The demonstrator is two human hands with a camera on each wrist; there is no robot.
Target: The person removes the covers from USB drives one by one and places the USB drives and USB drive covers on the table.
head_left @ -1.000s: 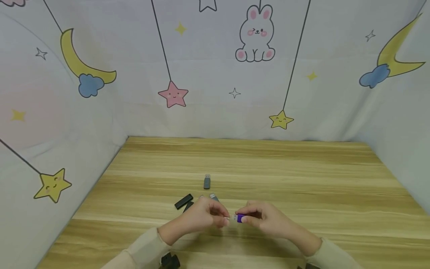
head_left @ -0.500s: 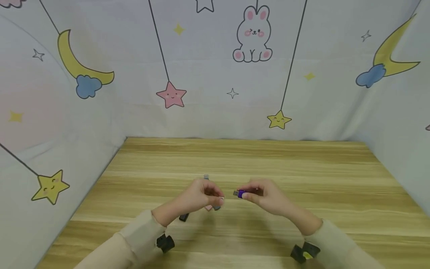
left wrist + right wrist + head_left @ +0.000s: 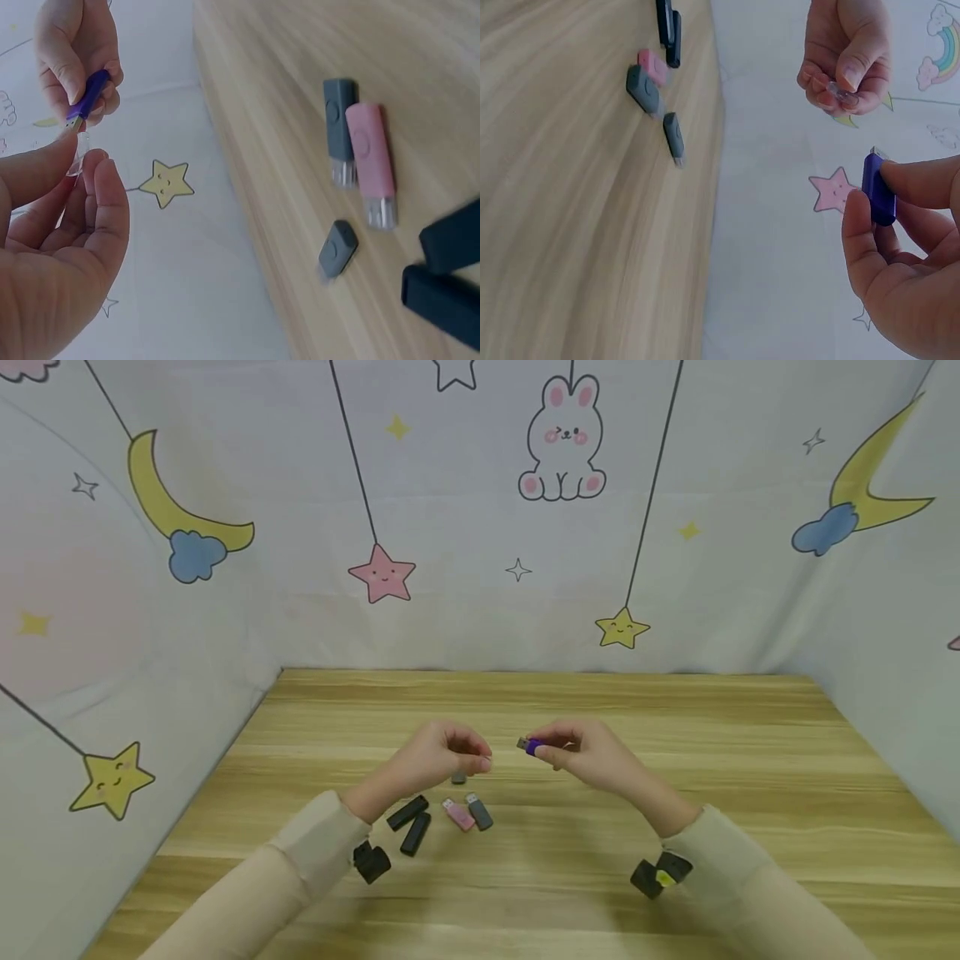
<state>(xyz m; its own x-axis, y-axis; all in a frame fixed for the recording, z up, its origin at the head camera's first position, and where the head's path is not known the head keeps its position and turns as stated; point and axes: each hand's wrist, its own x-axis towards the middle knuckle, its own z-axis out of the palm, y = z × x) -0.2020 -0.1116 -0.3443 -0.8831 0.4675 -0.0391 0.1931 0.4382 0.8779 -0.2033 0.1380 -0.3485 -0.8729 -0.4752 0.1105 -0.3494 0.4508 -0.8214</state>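
Between thumb and fingers my right hand (image 3: 588,752) pinches a purple USB stick (image 3: 879,191), its metal plug bare and aimed toward the other hand. A small clear cap (image 3: 841,92) is pinched in my left hand (image 3: 446,752), mostly covered by the fingertips in the head view. Both hands are raised above the table, a short gap apart. Below the left hand lie a pink USB stick (image 3: 459,815) and a grey USB stick (image 3: 480,812) side by side. Another grey USB stick (image 3: 339,247) is partly hidden behind the left hand in the head view.
Two black sticks (image 3: 416,833) lie on the wooden table (image 3: 675,777) near the left forearm. A printed white cloth (image 3: 465,627) hangs around the table's back and sides. Black wrist cameras (image 3: 371,862) hang under both sleeves.
Both hands have risen and moved away from me, still holding the purple USB stick and the clear cap. The pink, grey and black sticks below have come into fuller view.
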